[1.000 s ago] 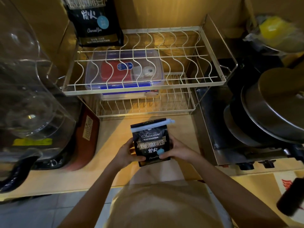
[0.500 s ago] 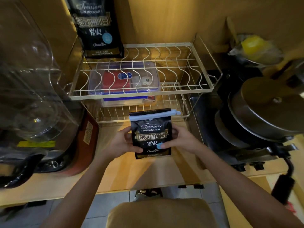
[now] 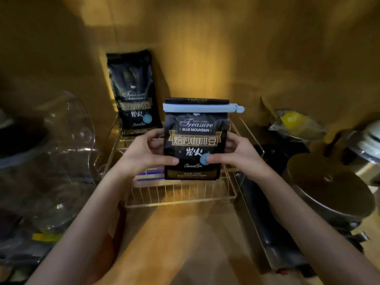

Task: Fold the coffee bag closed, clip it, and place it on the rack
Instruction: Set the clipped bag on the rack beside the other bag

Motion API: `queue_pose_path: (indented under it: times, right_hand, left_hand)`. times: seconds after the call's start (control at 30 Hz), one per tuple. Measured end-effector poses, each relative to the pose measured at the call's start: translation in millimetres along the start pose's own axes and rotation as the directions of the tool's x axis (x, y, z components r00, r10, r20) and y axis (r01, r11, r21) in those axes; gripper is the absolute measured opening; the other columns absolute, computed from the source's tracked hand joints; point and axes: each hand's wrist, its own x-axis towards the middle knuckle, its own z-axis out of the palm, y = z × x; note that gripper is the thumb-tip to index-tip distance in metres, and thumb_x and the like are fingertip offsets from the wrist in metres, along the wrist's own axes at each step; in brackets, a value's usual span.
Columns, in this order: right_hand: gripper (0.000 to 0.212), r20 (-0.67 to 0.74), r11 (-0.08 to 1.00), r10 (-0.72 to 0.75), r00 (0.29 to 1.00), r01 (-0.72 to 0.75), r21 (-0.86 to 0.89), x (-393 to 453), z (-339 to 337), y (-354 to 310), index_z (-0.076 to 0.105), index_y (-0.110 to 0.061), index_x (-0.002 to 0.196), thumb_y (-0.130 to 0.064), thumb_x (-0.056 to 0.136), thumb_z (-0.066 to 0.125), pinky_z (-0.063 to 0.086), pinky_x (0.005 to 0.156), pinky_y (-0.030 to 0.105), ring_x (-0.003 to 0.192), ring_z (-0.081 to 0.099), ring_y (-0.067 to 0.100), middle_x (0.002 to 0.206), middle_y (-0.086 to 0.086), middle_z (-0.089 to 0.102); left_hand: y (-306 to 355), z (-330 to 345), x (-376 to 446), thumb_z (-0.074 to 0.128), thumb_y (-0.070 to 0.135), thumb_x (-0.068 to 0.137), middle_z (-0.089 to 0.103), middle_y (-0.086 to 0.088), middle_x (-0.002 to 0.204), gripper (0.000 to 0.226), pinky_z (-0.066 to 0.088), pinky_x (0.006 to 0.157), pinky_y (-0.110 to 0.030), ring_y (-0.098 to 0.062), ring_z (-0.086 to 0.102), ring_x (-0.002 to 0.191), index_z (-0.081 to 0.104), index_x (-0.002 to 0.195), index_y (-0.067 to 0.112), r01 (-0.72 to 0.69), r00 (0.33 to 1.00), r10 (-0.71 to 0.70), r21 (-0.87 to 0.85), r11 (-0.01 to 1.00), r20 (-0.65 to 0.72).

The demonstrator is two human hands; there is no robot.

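Observation:
A black coffee bag (image 3: 195, 145) with gold and white lettering is upright in the air over the wire rack (image 3: 181, 200). Its top is folded down and a light blue clip (image 3: 202, 108) runs across the fold. My left hand (image 3: 144, 153) grips the bag's left edge and my right hand (image 3: 236, 155) grips its right edge, thumbs on the front. The bag's bottom edge hovers at about the level of the rack's upper tier, which the bag and my hands largely hide.
A second, taller black coffee bag (image 3: 133, 93) stands at the rack's back left corner against the wooden wall. A clear glass vessel (image 3: 61, 153) is to the left. Pots with lids (image 3: 329, 186) and a bag with something yellow (image 3: 294, 122) are on the right.
Both hands have lifted the clipped bag from the counter up and forward over the rack. The camera has tilted up, so more wall shows.

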Motion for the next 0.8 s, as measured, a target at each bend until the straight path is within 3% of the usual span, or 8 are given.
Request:
queue_pose_path:
  times: [0.1,0.23,0.4,0.53,0.57,0.7,0.8]
  right_hand:
    - [0.051,-0.058,0.996,-0.080,0.995,0.082,0.045,20,-4,-25,0.058,-0.018,0.108,-0.007,0.063,0.078,0.053,0.073,0.012,0.090,0.066,0.002,0.101,-0.005,0.068]
    - [0.049,-0.126,0.981,-0.135,0.983,0.151,0.126,50,-8,-44,0.057,-0.016,0.110,-0.005,0.066,0.076,0.051,0.061,0.007,0.079,0.067,-0.005,0.098,-0.006,0.067]
    - [0.046,-0.192,0.950,-0.149,0.970,0.194,0.243,85,-6,-43,0.051,-0.018,0.108,-0.001,0.071,0.071,0.053,0.061,0.009,0.086,0.062,0.002,0.096,-0.007,0.063]
    - [0.057,-0.224,0.949,-0.104,0.969,0.164,0.269,115,-2,-23,0.052,-0.014,0.123,-0.008,0.070,0.073,0.053,0.083,0.026,0.104,0.062,0.016,0.115,0.005,0.064]
    - [0.055,-0.225,0.950,-0.086,0.971,0.148,0.276,122,-2,-17,0.054,-0.014,0.122,-0.009,0.070,0.073,0.053,0.081,0.026,0.103,0.062,0.016,0.113,0.005,0.065]
    - [0.038,-0.182,0.960,-0.034,0.983,0.082,0.266,145,-1,2,0.060,-0.018,0.108,-0.009,0.073,0.071,0.052,0.059,0.010,0.089,0.063,0.009,0.099,-0.003,0.068]
    - [0.025,-0.140,0.979,-0.025,0.990,0.053,0.197,159,1,14,0.062,-0.025,0.096,-0.014,0.075,0.070,0.050,0.065,0.018,0.090,0.065,0.015,0.094,-0.005,0.069]
  left_hand:
    - [19,-8,14,0.075,0.009,0.053,0.070,0.001,0.100,0.074,0.059,0.074,-0.022,-0.008,0.068,0.093,0.045,0.120,0.018,-0.077,0.990,0.067,-0.079,0.994,-0.127]
    - [29,-10,37,0.073,0.001,0.064,0.073,0.008,0.082,0.052,0.057,0.062,-0.016,-0.001,0.069,0.083,0.052,0.107,0.020,-0.162,0.951,0.124,-0.117,0.980,-0.282]
    - [29,-11,69,0.071,0.005,0.070,0.067,-0.003,0.106,0.053,0.054,0.084,-0.021,-0.006,0.066,0.095,0.053,0.121,0.006,-0.232,0.902,0.183,-0.082,0.969,-0.391]
    - [19,-7,98,0.071,0.008,0.072,0.063,-0.010,0.119,0.057,0.051,0.094,-0.029,-0.016,0.061,0.106,0.050,0.125,0.006,-0.219,0.879,0.175,-0.050,0.974,-0.444]
    - [16,-4,104,0.071,0.008,0.073,0.061,-0.007,0.119,0.057,0.051,0.094,-0.028,-0.015,0.060,0.107,0.049,0.125,0.006,-0.210,0.876,0.171,-0.038,0.977,-0.450]
    - [-3,5,120,0.066,0.005,0.078,0.060,0.000,0.111,0.052,0.046,0.081,-0.003,-0.004,0.060,0.096,0.047,0.127,0.006,-0.190,0.859,0.166,-0.001,0.982,-0.484]
    - [-19,10,129,0.062,0.009,0.082,0.060,0.004,0.110,0.048,0.048,0.084,-0.008,-0.001,0.060,0.096,0.047,0.127,0.012,-0.161,0.839,0.190,0.101,0.982,-0.509]
